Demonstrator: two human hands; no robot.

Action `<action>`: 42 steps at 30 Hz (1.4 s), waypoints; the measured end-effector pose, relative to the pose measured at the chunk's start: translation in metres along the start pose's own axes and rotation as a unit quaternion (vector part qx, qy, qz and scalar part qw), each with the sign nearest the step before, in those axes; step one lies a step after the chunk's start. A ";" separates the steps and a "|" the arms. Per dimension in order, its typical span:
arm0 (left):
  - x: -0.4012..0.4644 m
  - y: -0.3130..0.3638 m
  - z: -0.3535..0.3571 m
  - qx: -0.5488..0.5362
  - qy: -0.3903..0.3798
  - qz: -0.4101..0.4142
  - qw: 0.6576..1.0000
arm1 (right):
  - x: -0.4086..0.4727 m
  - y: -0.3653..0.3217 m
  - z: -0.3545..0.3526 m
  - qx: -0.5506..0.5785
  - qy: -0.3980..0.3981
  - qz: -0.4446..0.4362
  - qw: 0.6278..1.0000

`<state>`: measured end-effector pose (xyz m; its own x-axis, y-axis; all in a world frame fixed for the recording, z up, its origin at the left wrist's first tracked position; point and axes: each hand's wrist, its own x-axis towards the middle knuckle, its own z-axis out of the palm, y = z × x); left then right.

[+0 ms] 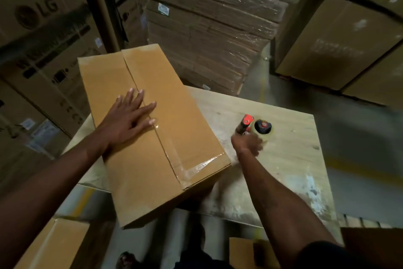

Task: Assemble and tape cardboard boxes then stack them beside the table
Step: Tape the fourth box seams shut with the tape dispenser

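A closed brown cardboard box (174,116) lies on the wooden table (283,159), its near end hanging over the table's front edge. Clear tape runs along its top seam and across its near edge. My left hand (127,121) rests flat on the box top with fingers spread across the seam. To the right of the box, my right hand (247,143) is at the handle of a red and black tape dispenser (254,126) standing on the table. That hand is blurred, and whether its fingers hold the handle is unclear.
Another brown box (54,244) sits low at the bottom left beside the table. Printed cartons (43,39) stack high on the left. A shrink-wrapped pallet of flat cardboard (213,29) stands behind the table, and large cartons (349,39) at the right. Cardboard pieces (242,249) lie near my feet.
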<state>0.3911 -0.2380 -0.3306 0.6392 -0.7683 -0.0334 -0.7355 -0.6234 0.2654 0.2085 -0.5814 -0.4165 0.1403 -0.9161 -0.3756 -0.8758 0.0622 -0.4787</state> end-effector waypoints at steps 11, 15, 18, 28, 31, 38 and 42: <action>0.002 -0.002 0.007 0.021 -0.001 0.005 1.000 | 0.096 0.075 0.031 0.265 -0.252 0.111 0.924; 0.002 -0.003 0.005 -0.002 0.003 0.009 1.000 | 0.085 0.052 0.025 0.379 -0.248 0.116 0.884; 0.009 -0.003 -0.002 -0.060 -0.007 0.021 0.998 | 0.075 0.038 0.011 0.381 -0.216 0.096 0.894; 0.066 -0.020 -0.012 -0.054 -0.047 0.022 0.997 | 0.014 -0.052 -0.019 0.363 -0.285 -0.026 0.887; 0.082 -0.029 -0.018 -0.005 -0.035 0.004 0.999 | -0.022 -0.100 -0.037 0.378 -0.321 -0.076 0.865; 0.135 -0.084 -0.036 0.063 -0.016 -0.120 0.991 | -0.119 -0.182 -0.033 0.369 -0.397 -0.160 0.825; 0.162 -0.120 -0.051 0.051 0.003 -0.207 0.977 | -0.154 -0.191 0.011 0.315 -0.366 -0.218 0.848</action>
<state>0.5940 -0.2800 -0.3192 0.8880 -0.4458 -0.1126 -0.4312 -0.8924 0.1327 0.3591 -0.4479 -0.2762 0.8388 -0.4294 -0.3348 -0.2779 0.1912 -0.9414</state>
